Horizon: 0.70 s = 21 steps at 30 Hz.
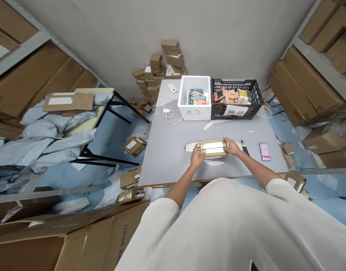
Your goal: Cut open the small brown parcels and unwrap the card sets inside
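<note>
Between both hands is a small brown cardboard box (213, 151) with a white label and tape on top. My left hand (197, 157) grips its left end, fingers wrapped round the side. At the right end, my right hand (231, 146) closes on the corner. A flat whitish piece (190, 146) lies partly under the box; its kind is unclear. To the right of my right hand rests a box cutter (244, 147) with a yellow and black handle. Farther right lies a pink phone-like item (264, 151), its face blurred.
On the grey table (164, 165) stand a white foam box (194, 112) and a black crate (236, 113), both holding books. A charger (166, 111) and white phone (172, 88) lie left. Stacked cartons (173, 56) rise behind. Grey parcels (57, 124) cover a side table.
</note>
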Motion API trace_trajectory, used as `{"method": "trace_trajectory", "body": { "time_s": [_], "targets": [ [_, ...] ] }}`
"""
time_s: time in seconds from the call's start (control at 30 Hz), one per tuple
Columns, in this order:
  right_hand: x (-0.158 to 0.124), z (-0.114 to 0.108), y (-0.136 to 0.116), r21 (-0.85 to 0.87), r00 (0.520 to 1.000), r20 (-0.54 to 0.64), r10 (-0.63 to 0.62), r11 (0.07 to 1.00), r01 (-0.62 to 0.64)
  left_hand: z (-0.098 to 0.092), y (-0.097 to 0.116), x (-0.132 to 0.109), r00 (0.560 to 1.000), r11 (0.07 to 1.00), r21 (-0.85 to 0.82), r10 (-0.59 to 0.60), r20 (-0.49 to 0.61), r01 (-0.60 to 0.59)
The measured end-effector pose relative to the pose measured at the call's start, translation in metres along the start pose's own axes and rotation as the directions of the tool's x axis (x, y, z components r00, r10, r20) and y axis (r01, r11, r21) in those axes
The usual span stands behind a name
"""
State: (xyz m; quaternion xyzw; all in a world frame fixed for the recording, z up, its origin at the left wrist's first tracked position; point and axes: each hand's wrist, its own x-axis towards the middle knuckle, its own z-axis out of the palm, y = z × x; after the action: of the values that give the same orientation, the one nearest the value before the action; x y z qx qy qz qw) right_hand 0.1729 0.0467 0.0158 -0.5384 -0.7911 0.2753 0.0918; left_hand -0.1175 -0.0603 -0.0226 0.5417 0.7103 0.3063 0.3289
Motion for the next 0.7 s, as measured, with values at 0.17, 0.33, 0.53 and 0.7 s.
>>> {"method": "trace_trajectory", "body": {
  "time_s": [0.17, 0.33, 0.53, 0.7],
  "targets": [
    [0.006, -0.018, -0.003, -0.108, 0.998, 0.068, 0.001, 0.994, 0.006, -0.002, -0.001, -0.003, 1.000, 0.997, -0.072, -0.005, 0.010, 0.006],
    [0.017, -0.031, -0.002, -0.011, 0.998, 0.025, 0.055, 0.998, -0.054, -0.001, -0.001, -0.003, 0.999, 0.998, -0.056, 0.027, 0.023, -0.026],
    [0.047, -0.019, -0.017, 0.009, 0.949, -0.235, 0.209, 0.977, -0.212, -0.001, 0.000, 0.002, 0.986, 0.984, 0.082, 0.151, 0.069, -0.156],
    [0.044, -0.006, -0.021, -0.062, 0.993, -0.110, 0.054, 0.996, -0.061, -0.006, 0.006, 0.005, 0.984, 0.967, 0.219, 0.102, 0.143, -0.132]
  ]
}}
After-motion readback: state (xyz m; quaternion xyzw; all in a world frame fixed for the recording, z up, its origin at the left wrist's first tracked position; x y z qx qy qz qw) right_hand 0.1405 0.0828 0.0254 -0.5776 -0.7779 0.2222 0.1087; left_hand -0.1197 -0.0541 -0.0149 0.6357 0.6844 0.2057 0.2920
